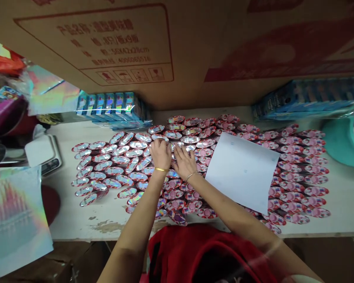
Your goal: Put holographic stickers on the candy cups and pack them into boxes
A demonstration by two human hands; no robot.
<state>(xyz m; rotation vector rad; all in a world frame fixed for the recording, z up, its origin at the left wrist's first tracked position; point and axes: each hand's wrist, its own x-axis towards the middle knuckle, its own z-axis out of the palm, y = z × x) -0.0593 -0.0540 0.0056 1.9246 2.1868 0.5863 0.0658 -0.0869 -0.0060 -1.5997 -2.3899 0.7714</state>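
Rows of small oval foil-topped packets (106,165) cover the white table (73,220), silver holographic ones on the left and pink ones (300,173) on the right. My left hand (160,154) rests knuckles-up on the packets in the middle, fingers curled down onto them. My right hand (183,159) lies just beside it, fingers stretched forward and touching the packets. Both wrists wear thin bangles. A white sheet of paper (241,171) lies over the pink packets to the right of my hands.
A big cardboard box (177,51) stands behind the table. Blue boxes in plastic wrap (112,106) sit at the back left, more blue boxes (306,98) at the back right. A teal basin (342,141) is at the right, a scale (44,153) and holographic sheets (14,220) at the left.
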